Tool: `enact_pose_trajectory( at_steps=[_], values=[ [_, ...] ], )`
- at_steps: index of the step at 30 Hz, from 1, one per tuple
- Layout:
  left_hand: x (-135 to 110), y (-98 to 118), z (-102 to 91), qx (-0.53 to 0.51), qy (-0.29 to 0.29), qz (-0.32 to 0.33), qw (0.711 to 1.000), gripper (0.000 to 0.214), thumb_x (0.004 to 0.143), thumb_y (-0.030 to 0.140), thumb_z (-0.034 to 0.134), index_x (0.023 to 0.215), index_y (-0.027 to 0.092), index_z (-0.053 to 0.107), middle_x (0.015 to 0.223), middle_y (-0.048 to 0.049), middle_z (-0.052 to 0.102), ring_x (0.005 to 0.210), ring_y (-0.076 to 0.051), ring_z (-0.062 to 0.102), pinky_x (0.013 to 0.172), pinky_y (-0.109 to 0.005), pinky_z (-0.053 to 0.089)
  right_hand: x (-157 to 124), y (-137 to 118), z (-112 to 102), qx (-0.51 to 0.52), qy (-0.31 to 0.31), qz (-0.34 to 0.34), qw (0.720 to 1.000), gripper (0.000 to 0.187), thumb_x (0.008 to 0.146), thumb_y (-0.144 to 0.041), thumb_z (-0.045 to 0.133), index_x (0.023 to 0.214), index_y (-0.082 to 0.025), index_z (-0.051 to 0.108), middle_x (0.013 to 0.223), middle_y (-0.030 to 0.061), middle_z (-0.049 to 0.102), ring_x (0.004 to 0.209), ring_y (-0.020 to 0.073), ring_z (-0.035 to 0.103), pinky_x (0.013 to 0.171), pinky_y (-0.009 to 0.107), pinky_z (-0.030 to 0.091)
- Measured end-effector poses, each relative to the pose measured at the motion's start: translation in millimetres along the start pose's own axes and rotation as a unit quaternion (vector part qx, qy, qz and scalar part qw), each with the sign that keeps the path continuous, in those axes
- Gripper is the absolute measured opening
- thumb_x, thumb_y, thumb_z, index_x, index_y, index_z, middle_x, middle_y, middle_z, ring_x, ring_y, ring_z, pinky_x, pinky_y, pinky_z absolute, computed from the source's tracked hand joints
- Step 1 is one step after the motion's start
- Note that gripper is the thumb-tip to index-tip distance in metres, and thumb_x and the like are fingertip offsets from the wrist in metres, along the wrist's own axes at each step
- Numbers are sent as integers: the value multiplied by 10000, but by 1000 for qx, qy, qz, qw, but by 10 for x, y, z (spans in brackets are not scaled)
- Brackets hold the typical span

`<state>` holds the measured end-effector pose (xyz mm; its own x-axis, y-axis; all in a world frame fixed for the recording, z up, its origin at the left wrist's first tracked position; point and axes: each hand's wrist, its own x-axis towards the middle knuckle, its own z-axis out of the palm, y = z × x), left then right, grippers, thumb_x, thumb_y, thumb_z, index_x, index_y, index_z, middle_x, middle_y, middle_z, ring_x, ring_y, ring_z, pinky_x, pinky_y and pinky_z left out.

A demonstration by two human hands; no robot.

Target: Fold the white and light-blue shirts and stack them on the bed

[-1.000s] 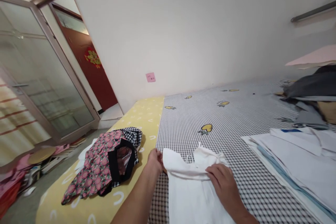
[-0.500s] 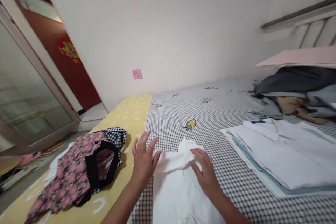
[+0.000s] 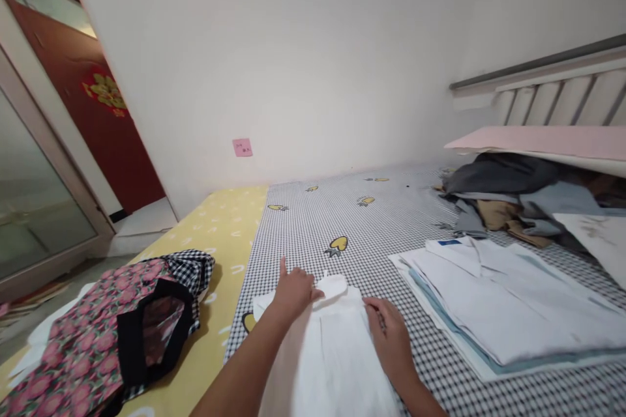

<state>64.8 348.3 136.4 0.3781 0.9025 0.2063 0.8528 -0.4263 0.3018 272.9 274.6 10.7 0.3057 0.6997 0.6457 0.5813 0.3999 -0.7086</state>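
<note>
A white shirt (image 3: 332, 358) lies on the checked bedsheet in front of me, its collar (image 3: 333, 287) pointing away. My left hand (image 3: 295, 292) is over the shirt's upper left side, one finger sticking up while the thumb and other fingers close on the cloth beside the collar. At the upper right edge, my right hand (image 3: 390, 335) pinches the fabric between thumb and fingers. The lower part of the shirt runs out of view at the bottom.
Folded white and pale blue shirts (image 3: 518, 306) are stacked at right. Behind them sit dark and brown clothes (image 3: 508, 176) under a pink board (image 3: 533, 140). A floral garment with black trim (image 3: 92, 319) lies on the yellow bedding at left. A wall (image 3: 293, 65) borders the bed.
My left hand has moved right onto the shirt near its collar and its fingers have closed. My right hand has shifted to the shirt's edge. The camera view has turned slightly.
</note>
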Motion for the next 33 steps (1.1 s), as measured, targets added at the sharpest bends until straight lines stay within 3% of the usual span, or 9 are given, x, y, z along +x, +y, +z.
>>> enact_pose_trajectory(
  at_steps=[2, 4, 10, 14, 17, 24, 29, 31, 33],
  values=[
    [28, 59, 79, -28, -28, -28, 999, 277, 786, 412, 737, 636, 227, 595, 741, -24, 720, 881, -283, 680, 1123, -580, 252, 15, -1, -4, 25, -11, 42, 999, 310, 957, -477, 489, 976, -239, 686, 947, 76, 743, 889, 258, 674, 786, 401, 526],
    [-20, 133, 144, -45, -28, -54, 997, 284, 787, 439, 709, 652, 223, 583, 703, -9, 699, 772, -248, 663, 997, -503, 378, 81, -29, -23, 52, -32, 105, 993, 385, 951, -549, 451, 983, -240, 678, 878, 63, 742, 821, 251, 679, 723, 369, 524],
    [-413, 415, 217, -38, -10, -78, 996, 164, 773, 349, 702, 741, 224, 602, 740, -34, 709, 798, -266, 658, 890, -412, 379, 609, -343, -15, 23, -83, 233, 969, 591, 957, -646, 276, 694, -259, 638, 529, 4, 589, 545, 206, 562, 577, 327, 401],
    [-568, 531, 223, 28, -10, -29, 999, 55, 837, 256, 642, 809, 211, 628, 808, -89, 730, 823, -290, 670, 930, -467, 372, 936, -612, 91, 43, -207, 241, 947, 454, 795, -590, 652, 507, -248, 579, 524, -1, 578, 530, 163, 481, 525, 281, 282],
    [-584, 505, 215, 53, 8, -3, 999, 76, 880, 277, 612, 884, 206, 640, 874, -106, 729, 899, -298, 662, 980, -504, 367, 1004, -648, 162, 97, -242, 257, 931, 413, 615, -452, 818, 466, -225, 507, 485, -35, 514, 497, 122, 422, 491, 250, 254],
    [-547, 86, 124, 13, 3, -16, 1000, 266, 986, 311, 430, 853, 238, 649, 999, -39, 702, 1036, -242, 610, 1110, -608, 278, 879, -276, 211, 191, -167, 364, 896, 349, 740, -545, 634, 641, -229, 524, 545, 0, 575, 499, 156, 527, 478, 279, 403],
    [-379, -48, -16, 54, 21, -19, 998, 116, 862, 288, 667, 760, 235, 653, 1041, -46, 692, 1103, -269, 587, 1162, -622, 199, 758, -12, 362, 153, -56, 358, 920, 332, 712, -549, 643, 686, -239, 528, 594, -4, 596, 533, 178, 553, 515, 300, 415],
    [-303, -49, -51, 74, 55, -49, 995, 20, 849, 212, 659, 841, 230, 663, 1229, -93, 646, 1232, -310, 530, 1178, -654, 128, 731, 86, 351, 120, -14, 342, 932, 302, 693, -500, 663, 809, -237, 572, 648, -4, 617, 575, 203, 581, 545, 315, 429],
    [-275, -65, -70, 97, 112, -100, 984, 183, 846, 121, 605, 987, 226, 654, 1419, -148, 534, 1352, -351, 441, 1165, -694, 124, 718, 152, 277, 83, 23, 320, 944, 318, 696, -426, 650, 938, -227, 594, 713, 14, 627, 632, 229, 598, 590, 343, 446]
  ],
)
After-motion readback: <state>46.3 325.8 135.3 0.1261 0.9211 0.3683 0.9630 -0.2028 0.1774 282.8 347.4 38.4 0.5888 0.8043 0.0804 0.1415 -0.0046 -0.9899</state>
